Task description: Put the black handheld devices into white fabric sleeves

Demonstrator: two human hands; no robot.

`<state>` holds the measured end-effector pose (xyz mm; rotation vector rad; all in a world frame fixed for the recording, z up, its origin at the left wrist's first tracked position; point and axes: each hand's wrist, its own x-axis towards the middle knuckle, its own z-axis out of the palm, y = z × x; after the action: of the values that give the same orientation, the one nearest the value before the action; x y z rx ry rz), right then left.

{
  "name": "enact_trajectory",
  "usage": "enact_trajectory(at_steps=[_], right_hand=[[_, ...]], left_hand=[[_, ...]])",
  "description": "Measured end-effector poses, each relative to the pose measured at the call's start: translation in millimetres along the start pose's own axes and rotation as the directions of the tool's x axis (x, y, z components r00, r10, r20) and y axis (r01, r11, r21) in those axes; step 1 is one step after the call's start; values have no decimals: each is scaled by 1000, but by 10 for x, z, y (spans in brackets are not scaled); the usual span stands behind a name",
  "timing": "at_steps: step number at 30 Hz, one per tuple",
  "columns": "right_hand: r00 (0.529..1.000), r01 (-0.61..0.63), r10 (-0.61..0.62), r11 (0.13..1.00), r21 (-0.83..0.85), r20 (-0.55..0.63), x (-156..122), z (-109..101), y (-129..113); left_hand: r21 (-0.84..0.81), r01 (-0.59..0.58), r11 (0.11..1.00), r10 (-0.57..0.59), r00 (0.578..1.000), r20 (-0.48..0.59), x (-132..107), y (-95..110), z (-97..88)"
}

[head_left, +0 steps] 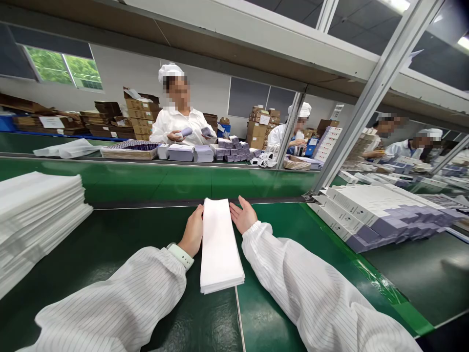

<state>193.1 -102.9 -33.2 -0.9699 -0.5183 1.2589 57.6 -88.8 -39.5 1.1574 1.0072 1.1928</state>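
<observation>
A neat stack of long, narrow white sheets (221,239) lies lengthwise in front of me; whether they are paper or thin foam I cannot tell. Along its left edge my left hand (193,230) holds it, thumb near the far end and the other fingers partly hidden. My right hand (244,214) is at the far right edge, palm turned inward, with fingers stretched and apart. Its fingertips are close to the stack, and contact is hard to make out.
A tall pile of white sheets (40,220) stands at the left on the green table (146,227). White and lilac boxes (381,210) are stacked at the right, beside a metal post (377,93). Across the line, a co-worker (183,124) handles small lilac items behind more boxes (181,152).
</observation>
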Motion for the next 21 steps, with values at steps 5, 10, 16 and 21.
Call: enact_trajectory(at_steps=[5, 10, 16, 21], right_hand=[[999, 42, -42, 997, -65, 13, 55, -61, 35], [987, 162, -160, 966, -201, 27, 129, -88, 182], [988, 152, -155, 981, -117, -12, 84, -65, 132], [988, 154, -155, 984, -94, -5, 100, -62, 117]], left_hand=[[-4, 28, 1000, -28, 998, 54, -48, 55, 3], [25, -3, 1000, 2, 998, 69, -38, 19, -5], [57, -39, 998, 39, 999, 9, -12, -12, -7], [96, -16, 995, 19, 999, -35, -11, -2, -2]])
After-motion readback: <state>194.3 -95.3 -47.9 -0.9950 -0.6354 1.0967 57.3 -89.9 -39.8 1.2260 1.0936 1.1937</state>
